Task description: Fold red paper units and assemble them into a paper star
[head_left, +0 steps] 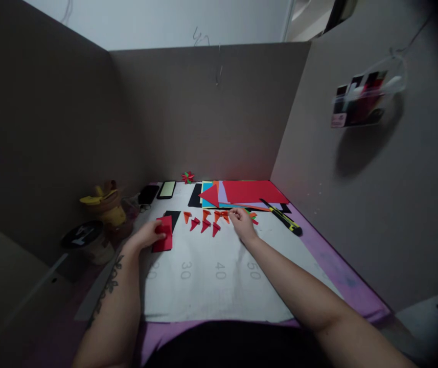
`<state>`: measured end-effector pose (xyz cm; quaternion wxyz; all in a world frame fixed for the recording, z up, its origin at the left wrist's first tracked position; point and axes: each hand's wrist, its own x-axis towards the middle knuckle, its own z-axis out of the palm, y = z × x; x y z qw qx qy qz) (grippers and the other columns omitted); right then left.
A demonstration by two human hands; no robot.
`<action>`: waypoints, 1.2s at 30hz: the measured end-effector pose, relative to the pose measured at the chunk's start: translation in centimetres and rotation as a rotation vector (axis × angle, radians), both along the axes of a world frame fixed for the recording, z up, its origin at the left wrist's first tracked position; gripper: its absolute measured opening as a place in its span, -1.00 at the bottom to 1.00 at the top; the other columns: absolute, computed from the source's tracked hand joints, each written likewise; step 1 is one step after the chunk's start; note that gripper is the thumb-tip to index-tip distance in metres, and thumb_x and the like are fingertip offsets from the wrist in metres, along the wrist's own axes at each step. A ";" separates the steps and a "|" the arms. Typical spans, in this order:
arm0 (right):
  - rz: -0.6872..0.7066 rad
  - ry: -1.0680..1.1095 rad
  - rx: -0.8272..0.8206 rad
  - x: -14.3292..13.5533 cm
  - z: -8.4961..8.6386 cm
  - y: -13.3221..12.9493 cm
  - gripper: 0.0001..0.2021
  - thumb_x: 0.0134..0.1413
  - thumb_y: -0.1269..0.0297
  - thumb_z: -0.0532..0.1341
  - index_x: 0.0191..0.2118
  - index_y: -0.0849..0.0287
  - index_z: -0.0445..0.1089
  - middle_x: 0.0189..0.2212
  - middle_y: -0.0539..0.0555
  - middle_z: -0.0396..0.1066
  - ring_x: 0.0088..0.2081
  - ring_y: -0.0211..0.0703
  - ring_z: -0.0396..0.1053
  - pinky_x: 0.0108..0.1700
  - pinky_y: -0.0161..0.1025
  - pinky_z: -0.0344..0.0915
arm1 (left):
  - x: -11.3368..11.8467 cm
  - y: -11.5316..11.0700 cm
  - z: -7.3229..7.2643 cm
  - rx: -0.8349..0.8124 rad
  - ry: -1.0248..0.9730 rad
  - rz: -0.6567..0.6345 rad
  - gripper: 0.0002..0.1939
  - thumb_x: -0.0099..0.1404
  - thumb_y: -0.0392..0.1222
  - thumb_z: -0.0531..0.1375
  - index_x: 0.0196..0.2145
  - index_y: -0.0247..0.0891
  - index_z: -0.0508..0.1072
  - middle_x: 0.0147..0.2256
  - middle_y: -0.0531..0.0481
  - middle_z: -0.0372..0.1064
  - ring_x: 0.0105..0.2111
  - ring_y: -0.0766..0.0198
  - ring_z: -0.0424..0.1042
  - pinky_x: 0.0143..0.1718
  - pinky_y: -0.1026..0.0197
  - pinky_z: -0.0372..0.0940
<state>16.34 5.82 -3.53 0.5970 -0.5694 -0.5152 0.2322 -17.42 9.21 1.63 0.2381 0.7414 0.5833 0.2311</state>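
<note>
My left hand [150, 234] rests on a red paper rectangle [167, 225], its fingers on the paper's left part; black paper [174, 219] shows beneath it. My right hand [240, 221] is at the right end of a row of small folded orange pieces [187, 217], fingertips pinched near an orange piece [216, 216]; whether they hold it is too small to tell. Several folded red pieces [205, 225] lie just in front of the orange row. Green and orange bits [253, 215] show just beyond my right hand.
Coloured sheets, red on top [255, 191], lie at the back beside a yellow-black cutter [290, 223]. A phone [167, 189] and a red-green paper star [188, 177] are back left. Pots [106, 209] and a tub [88, 243] stand left. Grey walls enclose the white mat [203, 296].
</note>
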 end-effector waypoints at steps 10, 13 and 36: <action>0.465 -0.032 0.115 -7.4 2.7 -5.3 -0.64 -0.12 0.31 0.24 -0.12 0.09 0.26 -0.27 0.03 0.36 -0.33 -0.21 0.31 -0.37 -0.31 0.24 | 7.5 -4.8 2.1 -0.219 -0.584 -0.365 -0.73 0.09 -0.06 0.23 -0.33 -0.30 0.37 -0.39 -0.04 0.39 -0.40 0.28 0.39 -0.39 0.27 0.28; 0.343 -0.002 0.112 -7.6 2.7 -5.5 -0.93 -0.06 0.35 0.14 -0.36 0.12 0.28 -0.48 -0.05 0.29 -0.44 -0.24 0.25 -0.36 -0.30 0.22 | 6.2 -5.1 2.6 -0.218 -0.395 -0.443 -0.70 0.16 0.02 0.16 -0.33 -0.29 0.45 -0.36 -0.10 0.43 -0.33 0.20 0.41 -0.31 0.21 0.30; 0.506 -0.050 0.060 -6.0 2.0 -5.1 -0.88 -0.06 0.43 0.08 -0.38 0.14 0.32 -0.48 -0.04 0.31 -0.44 -0.25 0.25 -0.36 -0.31 0.20 | 9.3 -6.3 0.7 -0.410 -0.735 -0.228 -0.40 -0.05 -0.07 0.34 -0.05 -0.32 0.38 -0.49 0.00 0.40 -0.53 0.32 0.37 -0.51 0.32 0.20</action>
